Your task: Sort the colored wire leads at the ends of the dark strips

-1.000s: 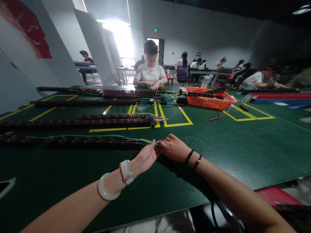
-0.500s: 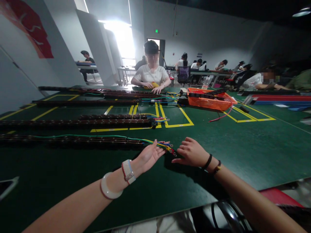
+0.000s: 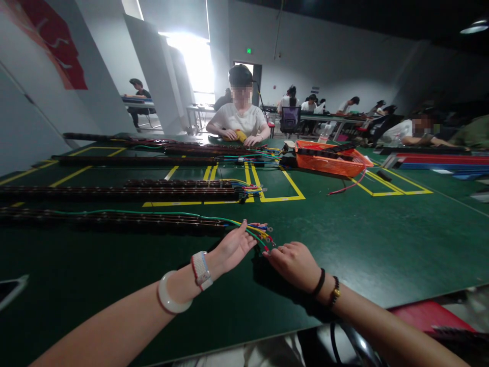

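Observation:
My left hand (image 3: pixel 233 247) is turned palm up under the loose end of a wire bundle (image 3: pixel 261 232), its thumb lying over the wires. Green, yellow and blue wires with ring terminals fan out past the fingers. My right hand (image 3: pixel 294 262) pinches the tip of the green wire (image 3: pixel 256 238), which bends down toward me and ends in a red sleeve. The fingertips partly hide that end. From the bundle, a long dark harness (image 3: pixel 153 219) stretches left across the table, with a green wire along its top.
More dark harnesses (image 3: pixel 183 192) lie farther back on the green table (image 3: pixel 344 219), marked with yellow tape. An orange basket (image 3: pixel 328 165) stands at the back right, a pink wire hanging out. Opposite sits a person (image 3: pixel 240 117) with hands at a yellow tool (image 3: pixel 235 135).
My right hand has moved down and left and closed on the green wire's end, which now bends apart from the others. My left hand has stayed in place.

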Action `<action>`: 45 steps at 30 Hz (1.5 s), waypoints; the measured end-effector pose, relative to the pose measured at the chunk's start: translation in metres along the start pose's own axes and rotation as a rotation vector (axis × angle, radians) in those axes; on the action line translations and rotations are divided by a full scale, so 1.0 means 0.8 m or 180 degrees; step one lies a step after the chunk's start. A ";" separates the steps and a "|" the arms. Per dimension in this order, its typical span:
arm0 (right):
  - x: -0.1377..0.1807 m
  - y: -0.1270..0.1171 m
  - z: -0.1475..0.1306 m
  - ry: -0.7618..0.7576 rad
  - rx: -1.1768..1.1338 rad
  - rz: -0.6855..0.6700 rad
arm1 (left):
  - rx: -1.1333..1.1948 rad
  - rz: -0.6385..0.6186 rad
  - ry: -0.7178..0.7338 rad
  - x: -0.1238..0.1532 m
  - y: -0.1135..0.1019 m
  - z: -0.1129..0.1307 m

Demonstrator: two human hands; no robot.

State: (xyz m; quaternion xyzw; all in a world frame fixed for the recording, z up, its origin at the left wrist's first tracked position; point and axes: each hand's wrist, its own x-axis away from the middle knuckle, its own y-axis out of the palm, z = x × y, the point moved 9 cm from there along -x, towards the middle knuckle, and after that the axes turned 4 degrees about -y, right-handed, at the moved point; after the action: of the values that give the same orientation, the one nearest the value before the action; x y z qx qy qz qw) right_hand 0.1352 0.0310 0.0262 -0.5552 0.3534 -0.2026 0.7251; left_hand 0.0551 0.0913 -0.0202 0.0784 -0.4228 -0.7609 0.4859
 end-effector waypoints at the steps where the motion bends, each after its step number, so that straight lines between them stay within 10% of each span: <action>1: 0.001 -0.001 -0.004 0.0032 -0.0048 0.0018 | 0.0010 0.0006 0.0009 -0.001 -0.001 0.000; 8: -0.014 -0.030 -0.007 0.0348 -0.0125 0.0240 | 0.0091 -0.0123 -0.0036 -0.008 -0.004 -0.004; 15: -0.054 -0.069 0.067 0.1120 0.0133 0.0274 | 0.0065 0.0004 0.0000 0.003 0.003 0.001; 26: -0.084 0.037 0.148 0.1276 -0.0304 -0.0030 | -0.0124 -0.0027 0.0004 -0.002 -0.009 -0.002; 45: -0.073 0.054 0.153 0.1223 -0.0286 -0.0193 | -0.0048 0.0056 -0.0136 -0.001 -0.005 -0.002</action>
State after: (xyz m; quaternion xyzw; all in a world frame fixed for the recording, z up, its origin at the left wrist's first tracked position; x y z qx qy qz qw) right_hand 0.1823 0.1647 0.0185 -0.5485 0.4771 -0.3105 0.6124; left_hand 0.0536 0.0918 -0.0248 0.0546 -0.4280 -0.7613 0.4840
